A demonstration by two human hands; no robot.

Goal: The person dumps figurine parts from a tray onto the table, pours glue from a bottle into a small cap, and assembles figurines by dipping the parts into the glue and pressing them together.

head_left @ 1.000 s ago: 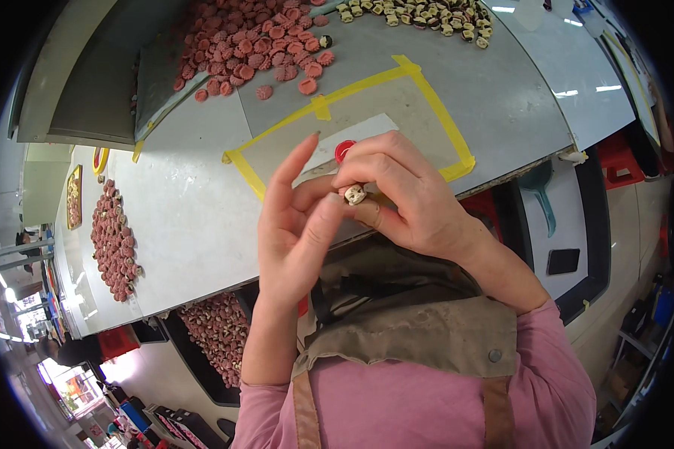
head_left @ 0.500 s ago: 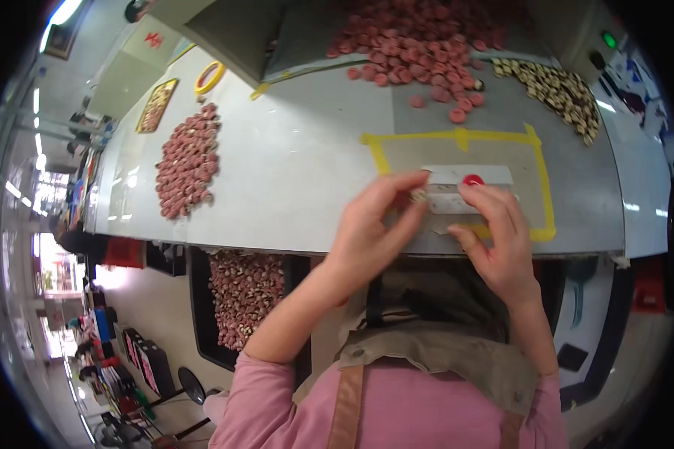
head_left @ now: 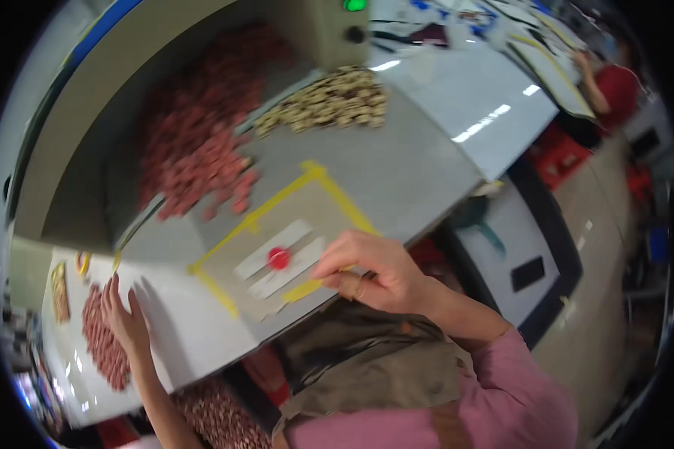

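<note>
My left hand (head_left: 129,322) reaches out at the left with its fingers stretched apart, over the edge of a heap of small pinkish pieces (head_left: 101,340). Whether its fingertips touch them I cannot tell. My right hand (head_left: 378,273) is closed in a pinch above the table's front edge; anything between its fingertips is hidden by blur. Just left of that hand, a round red piece (head_left: 279,258) sits between two white strips (head_left: 256,262). These strips lie on a greyish sheet (head_left: 228,273) framed with yellow tape (head_left: 341,202).
A large pile of pink pieces (head_left: 210,161) spills out of a grey box-like housing (head_left: 86,150). Beside it lie cream-and-dark pieces (head_left: 329,101). A dark bin of similar pieces (head_left: 217,411) stands below the table edge. Another person (head_left: 614,93) sits at the far right.
The view has swung to the right. My left hand has left the taped sheet and gone over to the pink heap. My right hand has drawn away from the red piece, fingers pinched together.
</note>
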